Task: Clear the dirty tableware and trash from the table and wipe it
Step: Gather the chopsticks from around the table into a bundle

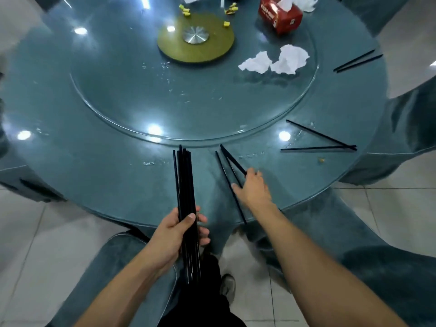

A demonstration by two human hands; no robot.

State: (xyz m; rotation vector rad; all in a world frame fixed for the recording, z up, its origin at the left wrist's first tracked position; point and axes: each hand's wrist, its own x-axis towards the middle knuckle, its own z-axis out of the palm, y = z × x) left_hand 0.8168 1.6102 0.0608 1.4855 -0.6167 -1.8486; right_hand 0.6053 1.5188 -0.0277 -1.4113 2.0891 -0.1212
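A: What is collected so far?
B: The left hand (175, 234) grips a chopstick bundle (185, 185); the right hand (253, 188) pinches another pair (227, 165) on the desk (106, 161).
A: Remaining?
B: Two chopstick pairs (325, 142), crumpled tissues (276, 61), wrappers (185, 10); wiping, apparently, not begun.

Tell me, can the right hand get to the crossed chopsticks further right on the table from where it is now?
Probably yes: the crossed chopsticks lie flat with nothing between them and the right hand, though it is already on a nearer pair.
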